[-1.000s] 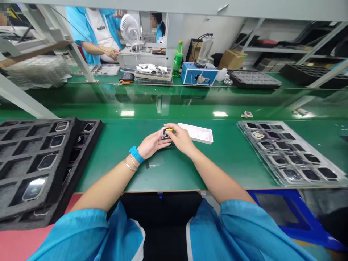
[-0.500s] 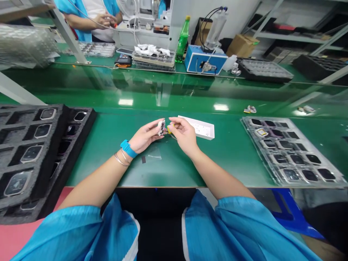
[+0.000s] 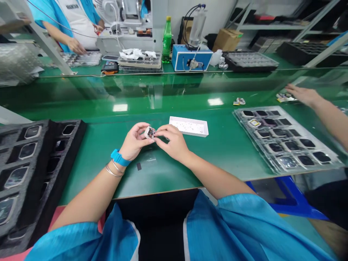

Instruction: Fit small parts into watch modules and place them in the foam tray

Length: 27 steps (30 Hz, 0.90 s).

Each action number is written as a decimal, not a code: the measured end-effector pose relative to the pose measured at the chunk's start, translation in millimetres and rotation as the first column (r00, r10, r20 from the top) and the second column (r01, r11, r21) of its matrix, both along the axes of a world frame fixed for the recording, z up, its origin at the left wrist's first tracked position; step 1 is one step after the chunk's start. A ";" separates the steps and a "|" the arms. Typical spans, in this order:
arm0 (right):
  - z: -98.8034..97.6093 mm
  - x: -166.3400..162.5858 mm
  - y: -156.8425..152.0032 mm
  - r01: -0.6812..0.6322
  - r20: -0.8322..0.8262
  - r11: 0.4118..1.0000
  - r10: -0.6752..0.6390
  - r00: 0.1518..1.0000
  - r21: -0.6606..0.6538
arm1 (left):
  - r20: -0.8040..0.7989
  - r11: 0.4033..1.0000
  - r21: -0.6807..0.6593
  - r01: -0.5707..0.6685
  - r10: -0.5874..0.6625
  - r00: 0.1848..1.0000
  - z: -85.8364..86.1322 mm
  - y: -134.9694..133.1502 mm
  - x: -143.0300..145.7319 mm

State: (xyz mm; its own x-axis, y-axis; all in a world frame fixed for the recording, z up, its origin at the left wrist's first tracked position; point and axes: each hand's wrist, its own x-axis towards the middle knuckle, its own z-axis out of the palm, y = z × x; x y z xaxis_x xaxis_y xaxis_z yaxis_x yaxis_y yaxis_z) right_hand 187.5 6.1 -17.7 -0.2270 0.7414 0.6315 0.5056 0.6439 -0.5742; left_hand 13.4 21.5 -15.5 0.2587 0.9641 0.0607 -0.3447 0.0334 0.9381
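My left hand [image 3: 133, 142], with a blue strap and thin bangles at the wrist, grips a small pale smartwatch case [image 3: 149, 132] by its edges. The case is tilted so that its dark inner parts show. From the right, my right hand [image 3: 174, 143] reaches to it, thumb and fingers pinched together at the rim of the case. Whatever lies between these fingertips is hidden. A shallow white box [image 3: 202, 129] holding tiny dark pieces stands just beyond my right hand. On the green table [image 3: 163, 177], a small dark square [image 3: 139, 166] lies near my left wrist, beside a clear film [image 3: 151, 158].
Black foam trays [image 3: 45, 174] of watches stand at the left. Clear plastic trays [image 3: 262, 150] with watch faces lie at the right. Small parts [image 3: 239, 102] sit behind them. Another person's hand [image 3: 306, 95] reaches in from the right. A second person [image 3: 67, 29] works across the bench.
My right fingers have moved in against the watch case, and the yellow piece they held no longer shows. A co-worker's arm has come in at the right. The whole view has shifted.
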 end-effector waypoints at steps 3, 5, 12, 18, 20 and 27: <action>-1.4 0.2 0.2 0.015 0.044 0.995 -0.019 0.999 0.101 | -0.035 0.996 0.084 -0.035 0.038 0.999 -3.7 0.6 0.9; -1.9 -0.5 0.2 0.022 0.060 0.989 -0.031 0.998 0.146 | -0.045 0.989 0.131 -0.068 0.074 0.996 -4.6 0.0 1.6; -3.7 -1.1 0.1 0.037 0.102 0.988 -0.053 0.993 0.150 | -0.061 0.975 0.193 -0.112 0.126 0.990 -4.7 -2.9 2.9; -3.8 -4.9 -3.1 0.040 0.172 0.986 -0.069 0.983 0.164 | -0.054 0.972 0.183 -0.145 0.157 0.986 -5.0 -4.9 6.6; -0.7 -5.3 -2.5 0.042 0.178 0.981 -0.076 0.981 0.188 | -0.048 0.981 0.141 -0.137 0.144 0.988 -3.7 -5.1 6.7; 27.5 55.3 26.8 0.359 0.282 0.933 -0.345 0.895 0.005 | -0.009 1.000 -0.030 -0.002 0.002 1.000 3.0 -4.5 1.8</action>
State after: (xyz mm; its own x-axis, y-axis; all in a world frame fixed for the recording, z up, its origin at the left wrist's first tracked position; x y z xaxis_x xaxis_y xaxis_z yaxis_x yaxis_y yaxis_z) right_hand 242.9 33.0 9.8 -0.1048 0.8318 0.5451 0.8357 0.3708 -0.4051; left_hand 15.2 16.9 -12.5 0.2572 0.9659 0.0295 -0.3366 0.0610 0.9397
